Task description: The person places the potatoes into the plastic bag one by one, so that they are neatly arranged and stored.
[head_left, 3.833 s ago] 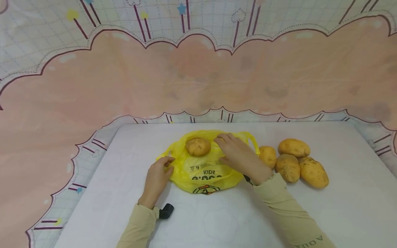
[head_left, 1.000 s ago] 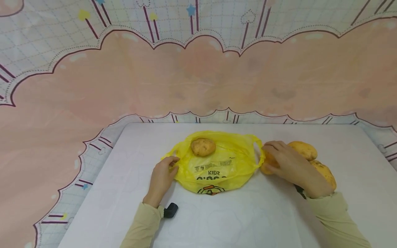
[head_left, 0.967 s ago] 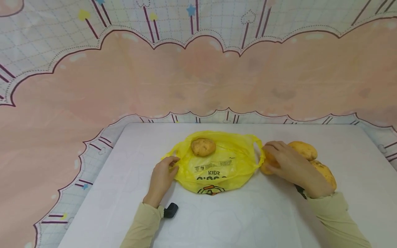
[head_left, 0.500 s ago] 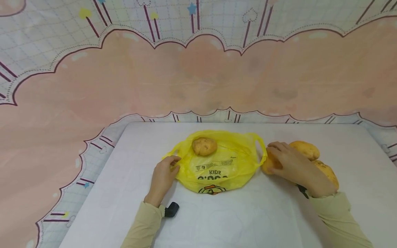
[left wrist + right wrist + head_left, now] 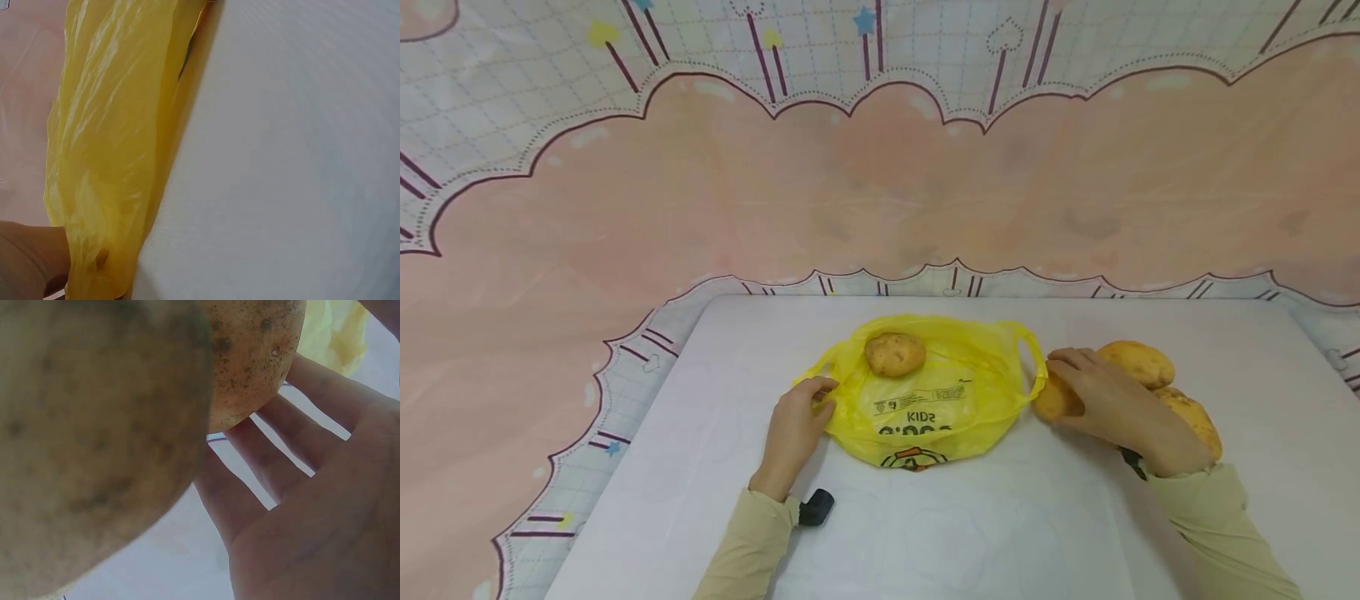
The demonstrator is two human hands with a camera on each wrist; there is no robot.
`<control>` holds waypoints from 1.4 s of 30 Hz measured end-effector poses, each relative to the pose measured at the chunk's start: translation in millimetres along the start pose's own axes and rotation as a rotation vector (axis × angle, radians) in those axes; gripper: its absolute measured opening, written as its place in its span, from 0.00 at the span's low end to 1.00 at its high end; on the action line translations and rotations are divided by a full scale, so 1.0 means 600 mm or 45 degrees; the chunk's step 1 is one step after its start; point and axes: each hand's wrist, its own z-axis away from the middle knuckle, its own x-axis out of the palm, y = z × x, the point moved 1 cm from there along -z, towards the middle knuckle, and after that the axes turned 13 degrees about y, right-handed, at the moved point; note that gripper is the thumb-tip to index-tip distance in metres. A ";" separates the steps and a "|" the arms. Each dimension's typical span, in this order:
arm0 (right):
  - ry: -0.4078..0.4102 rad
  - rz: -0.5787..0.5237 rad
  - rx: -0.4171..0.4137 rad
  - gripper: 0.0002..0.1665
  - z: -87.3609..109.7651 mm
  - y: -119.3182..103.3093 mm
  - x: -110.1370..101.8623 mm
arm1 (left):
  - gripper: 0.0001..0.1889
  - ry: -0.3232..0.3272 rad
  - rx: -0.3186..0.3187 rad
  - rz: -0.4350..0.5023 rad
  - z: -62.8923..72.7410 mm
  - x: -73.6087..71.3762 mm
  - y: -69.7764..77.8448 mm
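Note:
A yellow plastic bag (image 5: 1000,358) lies with its mouth spread, one potato (image 5: 895,356) inside. My left hand (image 5: 793,429) pinches the bag's left edge; in the left wrist view the thumb side of that hand (image 5: 37,256) meets the crumpled bag film (image 5: 112,125). Just right of the bag's right handle, my right hand (image 5: 1116,408) grips another potato (image 5: 1051,402), thumb on the near side and fingers on the far side. The right wrist view has the fingers of the right hand (image 5: 325,506) against this potato (image 5: 253,356); a closer potato (image 5: 94,456) blocks part of it.
Two more potatoes show beyond the right hand, one at the back (image 5: 1138,362) and one beside the wrist (image 5: 1195,417); a further one is hidden under the hand. Everything lies on a white table (image 5: 970,533) before a patterned cloth backdrop (image 5: 880,192).
My right hand has gone from above the bag rightward to the potatoes and closed around the leftmost one. The left hand has stayed at the bag's edge. The head view has shifted slightly.

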 end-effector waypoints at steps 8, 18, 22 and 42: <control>-0.014 -0.003 0.006 0.38 0.001 0.002 -0.007 | 0.14 -0.011 0.001 0.005 -0.001 0.003 0.003; -0.008 -0.018 0.004 0.38 -0.004 0.002 -0.012 | 0.14 -0.012 -0.010 -0.017 -0.002 0.000 0.003; -0.002 -0.013 0.008 0.38 -0.006 0.001 -0.016 | 0.14 -0.010 -0.012 -0.016 -0.001 0.000 0.002; 0.044 -0.006 0.065 0.37 -0.007 0.000 -0.049 | 0.15 -0.006 0.026 -0.002 0.002 -0.003 -0.001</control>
